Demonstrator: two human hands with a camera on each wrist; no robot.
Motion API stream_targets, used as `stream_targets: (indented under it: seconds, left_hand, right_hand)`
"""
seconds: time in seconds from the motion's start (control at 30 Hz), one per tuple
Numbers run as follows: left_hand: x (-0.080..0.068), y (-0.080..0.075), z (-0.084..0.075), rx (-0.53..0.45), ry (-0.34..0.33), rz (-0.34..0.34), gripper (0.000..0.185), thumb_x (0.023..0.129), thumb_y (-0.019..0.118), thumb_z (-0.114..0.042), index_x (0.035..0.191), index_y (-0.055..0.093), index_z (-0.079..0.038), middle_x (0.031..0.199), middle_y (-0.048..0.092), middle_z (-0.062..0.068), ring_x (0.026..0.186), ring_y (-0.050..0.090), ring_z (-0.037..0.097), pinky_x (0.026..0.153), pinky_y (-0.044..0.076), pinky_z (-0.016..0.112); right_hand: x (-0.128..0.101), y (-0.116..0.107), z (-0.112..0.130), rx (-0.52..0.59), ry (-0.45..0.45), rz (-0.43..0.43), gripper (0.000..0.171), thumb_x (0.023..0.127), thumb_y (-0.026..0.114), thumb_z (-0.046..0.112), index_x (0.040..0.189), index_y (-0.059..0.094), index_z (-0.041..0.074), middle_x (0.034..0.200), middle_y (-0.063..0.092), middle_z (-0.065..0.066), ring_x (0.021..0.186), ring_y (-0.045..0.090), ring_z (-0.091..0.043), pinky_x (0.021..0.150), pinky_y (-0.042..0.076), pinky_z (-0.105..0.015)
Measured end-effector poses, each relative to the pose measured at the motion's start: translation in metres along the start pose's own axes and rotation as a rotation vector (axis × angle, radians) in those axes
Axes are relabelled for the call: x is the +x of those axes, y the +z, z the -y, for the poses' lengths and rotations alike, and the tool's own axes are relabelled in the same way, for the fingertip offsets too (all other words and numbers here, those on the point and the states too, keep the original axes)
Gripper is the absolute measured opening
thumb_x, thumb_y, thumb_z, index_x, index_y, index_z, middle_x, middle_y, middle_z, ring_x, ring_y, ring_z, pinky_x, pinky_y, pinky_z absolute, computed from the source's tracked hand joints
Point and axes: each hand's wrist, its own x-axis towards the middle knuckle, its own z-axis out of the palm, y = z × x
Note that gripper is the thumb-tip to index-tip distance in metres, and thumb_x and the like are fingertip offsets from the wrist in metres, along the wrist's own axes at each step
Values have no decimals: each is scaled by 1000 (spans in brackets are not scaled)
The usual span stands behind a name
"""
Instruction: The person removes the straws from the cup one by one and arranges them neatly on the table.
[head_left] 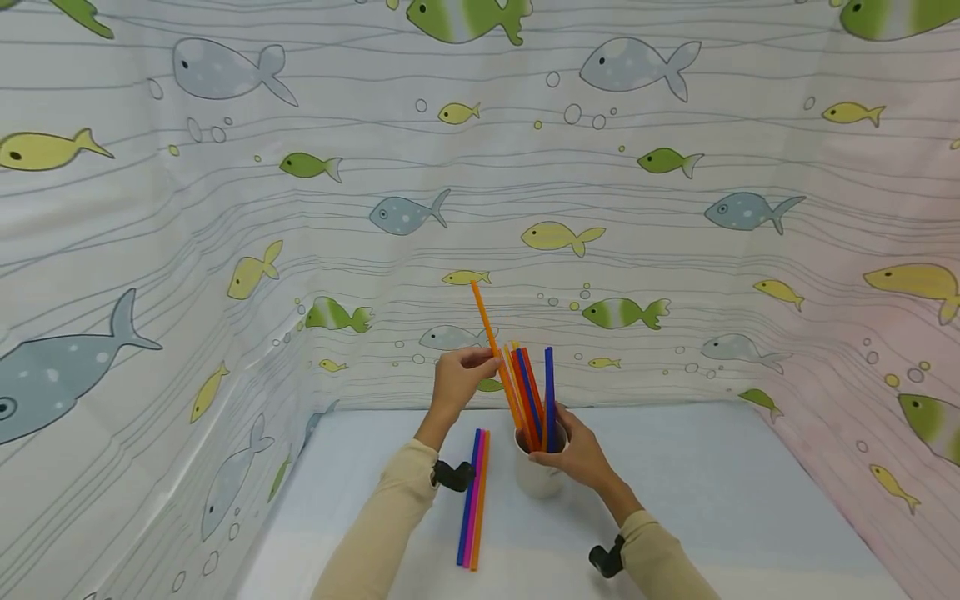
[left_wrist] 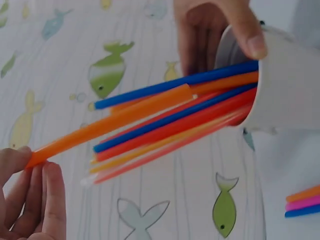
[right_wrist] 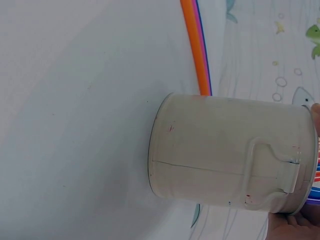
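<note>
My left hand (head_left: 461, 379) pinches an orange straw (left_wrist: 110, 120) near one end between thumb and fingers. In the left wrist view the straw's other end shows just outside the can's mouth, over the other straws. A whitish metal can (right_wrist: 220, 150) with a wire handle stands upright on the table, holding several blue, red, orange and yellow straws (head_left: 531, 392). Around the can's rim, my right hand (head_left: 583, 450) grips with the thumb at the near side and fingers at the far side. Most of its fingers are hidden in the head view.
Left of the can, a blue straw (head_left: 468, 500), a pink straw (head_left: 475, 500) and an orange straw (head_left: 481, 500) lie side by side on the white table (head_left: 675, 500). A fish-print cloth (head_left: 525, 167) surrounds the table at the back and sides.
</note>
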Motion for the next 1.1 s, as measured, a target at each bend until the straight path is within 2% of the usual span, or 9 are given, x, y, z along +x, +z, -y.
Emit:
stream_targets:
  seconds: [0.17,0.27,0.4,0.57,0.8,1.1]
  left_hand:
    - [1,-24,1,-18,-50,-18,23,85,77,-17,104,74,-4,90,74,7,81,71,24,74,58,32]
    - [-4,-34,9,-17,-84,-18,24,86,77,-16,105,74,-3,93,73,9,84,71,29,73,58,29]
    - [-14,-42,21,-28,-147,-21,24,87,75,-14,106,72,0,95,72,14,86,70,30,75,58,32]
    - [-25,-48,41,-21,-217,-34,23,88,74,-15,105,72,1,94,71,13,82,71,25,77,58,36]
    - [-43,-54,69,4,-301,-48,22,88,73,-14,106,72,0,95,71,12,82,71,24,73,58,30]
    - [-63,-56,95,69,-367,-35,26,89,72,-17,108,72,1,97,71,11,82,71,23,72,59,32]
  right_hand:
    - [0,1,0,-9,6,-1,113,66,90,39,155,25,13,150,42,-9,137,40,-32,106,35,-51]
    - [-1,1,1,4,7,1,111,68,90,34,155,25,12,150,41,-10,137,39,-34,106,35,-51]
    - [-1,1,2,12,8,1,108,70,89,29,155,25,13,150,42,-10,137,39,-34,106,35,-52]
    - [0,2,1,6,5,5,109,69,90,33,155,25,14,150,41,-8,137,39,-33,106,35,-51]
    - [-1,1,1,11,-2,5,110,69,90,31,155,25,13,151,40,-9,138,38,-34,108,33,-52]
    - [1,2,-2,0,0,-1,110,69,90,31,155,25,14,151,40,-7,138,37,-32,109,32,-52]
